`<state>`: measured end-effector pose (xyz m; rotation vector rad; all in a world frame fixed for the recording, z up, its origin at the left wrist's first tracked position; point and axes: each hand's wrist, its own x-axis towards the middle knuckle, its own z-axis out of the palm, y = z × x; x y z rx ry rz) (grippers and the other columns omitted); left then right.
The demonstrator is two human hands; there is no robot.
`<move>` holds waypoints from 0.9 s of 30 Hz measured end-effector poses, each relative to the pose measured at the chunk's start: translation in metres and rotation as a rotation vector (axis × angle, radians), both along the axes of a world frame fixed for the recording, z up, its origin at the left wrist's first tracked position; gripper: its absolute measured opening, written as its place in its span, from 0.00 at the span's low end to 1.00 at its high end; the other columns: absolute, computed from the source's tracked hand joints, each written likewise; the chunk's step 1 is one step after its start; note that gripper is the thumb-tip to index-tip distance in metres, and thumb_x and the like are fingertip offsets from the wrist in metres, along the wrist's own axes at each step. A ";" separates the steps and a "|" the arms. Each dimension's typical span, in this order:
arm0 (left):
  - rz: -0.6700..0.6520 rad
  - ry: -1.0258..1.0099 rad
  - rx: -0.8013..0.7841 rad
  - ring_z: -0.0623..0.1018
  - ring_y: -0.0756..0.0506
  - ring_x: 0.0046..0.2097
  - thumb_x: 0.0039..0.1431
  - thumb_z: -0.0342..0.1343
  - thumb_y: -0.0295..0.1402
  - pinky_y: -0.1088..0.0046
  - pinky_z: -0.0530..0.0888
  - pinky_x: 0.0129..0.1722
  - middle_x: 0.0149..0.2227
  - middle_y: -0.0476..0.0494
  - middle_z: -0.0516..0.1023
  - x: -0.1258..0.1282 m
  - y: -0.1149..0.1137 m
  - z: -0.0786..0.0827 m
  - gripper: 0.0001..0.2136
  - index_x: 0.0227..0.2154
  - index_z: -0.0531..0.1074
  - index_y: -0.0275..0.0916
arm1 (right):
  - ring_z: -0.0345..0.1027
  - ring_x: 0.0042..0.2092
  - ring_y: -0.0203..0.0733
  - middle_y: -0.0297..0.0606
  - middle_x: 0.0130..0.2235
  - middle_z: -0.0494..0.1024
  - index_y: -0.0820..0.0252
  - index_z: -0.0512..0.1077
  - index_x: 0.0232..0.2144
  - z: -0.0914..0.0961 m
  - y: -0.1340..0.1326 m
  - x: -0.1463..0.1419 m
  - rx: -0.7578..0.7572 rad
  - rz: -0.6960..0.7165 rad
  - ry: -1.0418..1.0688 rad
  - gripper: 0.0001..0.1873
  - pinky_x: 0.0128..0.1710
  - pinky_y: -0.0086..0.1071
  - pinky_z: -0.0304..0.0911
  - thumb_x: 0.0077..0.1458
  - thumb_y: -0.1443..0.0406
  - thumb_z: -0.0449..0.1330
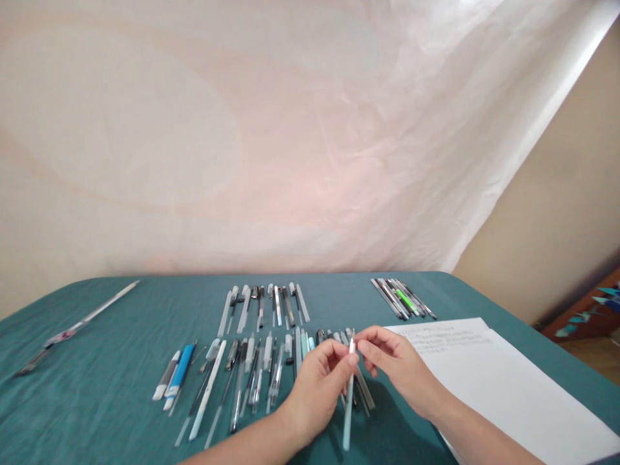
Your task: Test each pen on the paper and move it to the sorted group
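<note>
My left hand (322,381) is closed around a pen (348,413) with a pale blue-green barrel and a white upper part. The pen stands nearly upright, tip up, its lower end hanging below my fingers. At its tip, the thumb and forefinger of my right hand (387,358) are pinched together; any small part between them is hidden. Behind and under both hands lie several more pens (365,391), partly covered. Left of my left hand runs a row of disassembled pens (252,368), with barrels, caps and refills side by side.
Further back lies a row of pen parts (264,307). A bundle of pens (404,298), one bright green, sits at the back right. White paper sheets (504,387) with writing lie at right. A long thin stick (92,316) and a blue pen-like piece (179,374) are at left.
</note>
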<state>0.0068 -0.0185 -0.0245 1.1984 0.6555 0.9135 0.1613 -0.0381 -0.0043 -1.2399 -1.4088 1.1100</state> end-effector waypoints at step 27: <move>-0.303 0.781 1.197 0.64 0.44 0.55 0.60 0.43 0.38 0.61 0.54 0.57 0.52 0.42 0.67 -0.013 -0.004 0.008 0.17 0.51 0.62 0.41 | 0.60 0.21 0.35 0.29 0.18 0.66 0.59 0.64 0.30 -0.024 0.012 0.135 0.078 -0.606 -0.024 0.17 0.22 0.28 0.55 0.46 0.52 0.58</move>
